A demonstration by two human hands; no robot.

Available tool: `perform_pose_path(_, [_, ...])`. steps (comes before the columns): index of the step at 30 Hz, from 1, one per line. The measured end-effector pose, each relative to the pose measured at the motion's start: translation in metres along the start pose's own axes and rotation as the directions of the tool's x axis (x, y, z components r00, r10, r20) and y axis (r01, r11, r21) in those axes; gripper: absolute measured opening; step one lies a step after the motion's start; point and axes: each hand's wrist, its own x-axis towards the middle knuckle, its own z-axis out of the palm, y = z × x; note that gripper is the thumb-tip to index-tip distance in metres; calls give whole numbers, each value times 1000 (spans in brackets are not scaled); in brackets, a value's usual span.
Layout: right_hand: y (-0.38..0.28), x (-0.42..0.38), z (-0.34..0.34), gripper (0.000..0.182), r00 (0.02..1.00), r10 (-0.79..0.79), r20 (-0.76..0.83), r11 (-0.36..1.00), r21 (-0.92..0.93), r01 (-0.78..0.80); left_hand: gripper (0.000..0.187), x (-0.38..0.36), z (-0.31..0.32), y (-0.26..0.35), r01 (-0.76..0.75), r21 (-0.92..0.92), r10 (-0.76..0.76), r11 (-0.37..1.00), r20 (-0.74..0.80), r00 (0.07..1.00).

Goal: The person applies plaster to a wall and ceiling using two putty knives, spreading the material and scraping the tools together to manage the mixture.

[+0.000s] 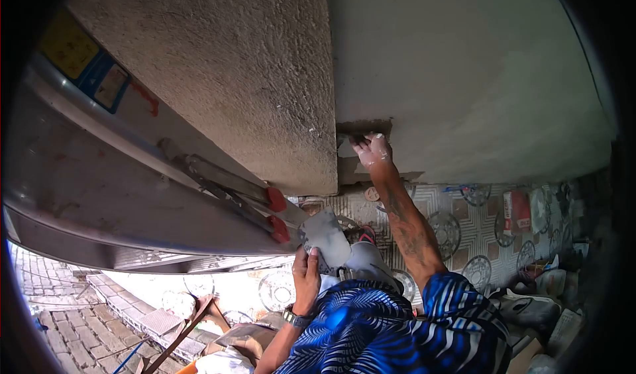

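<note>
My right hand (373,150), smeared with white paste, reaches to an unpainted patch low on the pale wall (457,76), beside the corner of the rough column (265,76). Its fingers are bent against a pale, flat piece, perhaps a blade, that is mostly hidden by the hand and too dark to make out. Near my waist, my left hand (307,278) grips a flat grey plate (324,238) by its edge, thumb on top. Whitish material covers part of the plate.
A metal ladder (119,168) with red-tipped feet lies along the left. Patterned tiles (464,228) cover the floor, with a red and white bag (517,212) at the right. Assorted items (543,281) sit lower right; a cardboard box (248,339) is lower left.
</note>
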Motion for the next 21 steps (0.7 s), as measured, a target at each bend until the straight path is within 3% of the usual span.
perform_pose_path(8, [-31, -58, 64, 21, 999, -26, 31, 997, -71, 29, 30, 2, -8, 4, 11, 21, -12, 1000, 46, 999])
perform_pose_path(11, [-34, -59, 72, 21, 999, -25, -43, 996, -89, 21, 31, 5, -10, 0, -4, 30, 3, 1000, 50, 999])
perform_pose_path(14, [-42, -61, 78, 22, 998, -29, 57, 992, -122, 36, 32, 5, -14, -3, 4, 33, -6, 999, 57, 998])
perform_pose_path(17, [-50, -85, 92, 22, 998, -33, 57, 990, -137, 40, 32, 6, -13, -7, 4, -1, -4, 1000, 70, 998])
perform_pose_path(20, [-63, -93, 87, 23, 979, -3, 206, 992, -123, 29, 31, 10, -10, -5, 10, -21, -8, 1000, 81, 997])
perform_pose_path(21, [-71, -98, 78, 24, 944, 13, 330, 992, -123, 30, 30, 11, -10, -4, 4, -1, -3, 1000, 87, 996])
